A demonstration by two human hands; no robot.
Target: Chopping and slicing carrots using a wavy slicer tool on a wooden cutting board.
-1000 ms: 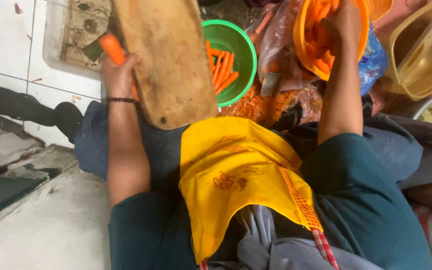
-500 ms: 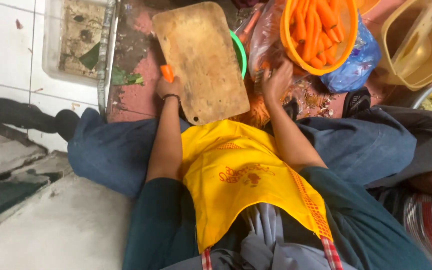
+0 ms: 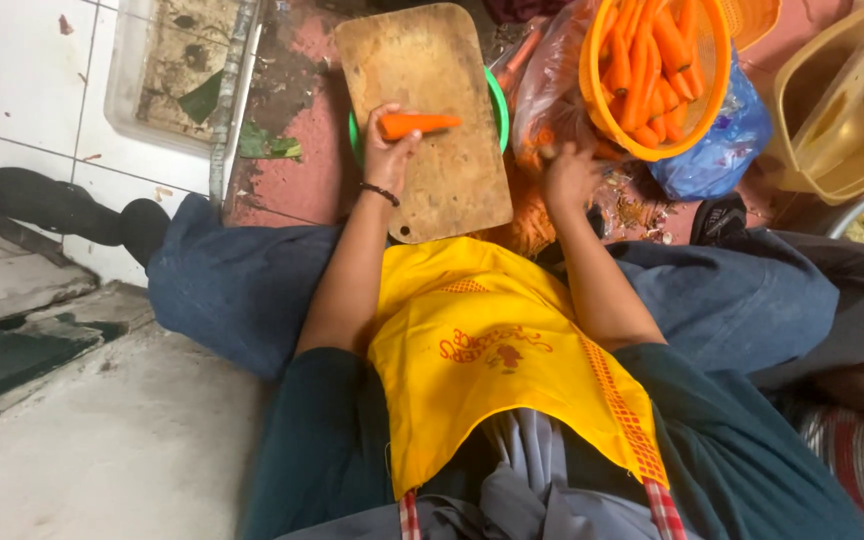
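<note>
You are sitting on the floor [image 3: 282, 190] with your legs spread, and the wooden cutting board [image 3: 432, 120] is lying between them, resting over a green bowl [image 3: 497, 100] so that it is sitting raised and within easy reach of both arms. To the right, an orange basket [image 3: 592, 75] is standing heaped with peeled carrots, close enough for your right arm to be reaching it without leaning. A yellow apron [image 3: 492, 350] is covering your lap, likely shielding your clothes from peelings.

Your left hand [image 3: 384, 155] is holding a single carrot [image 3: 420, 124] flat across the board, its fingers pinching the thick end so the rest is lying free along the wood. Your right hand [image 3: 567, 175] is hovering just below the basket, over a pile of orange peelings [image 3: 527, 225]; its fingers are curling downward, and you cannot tell whether they are gripping anything.
</note>
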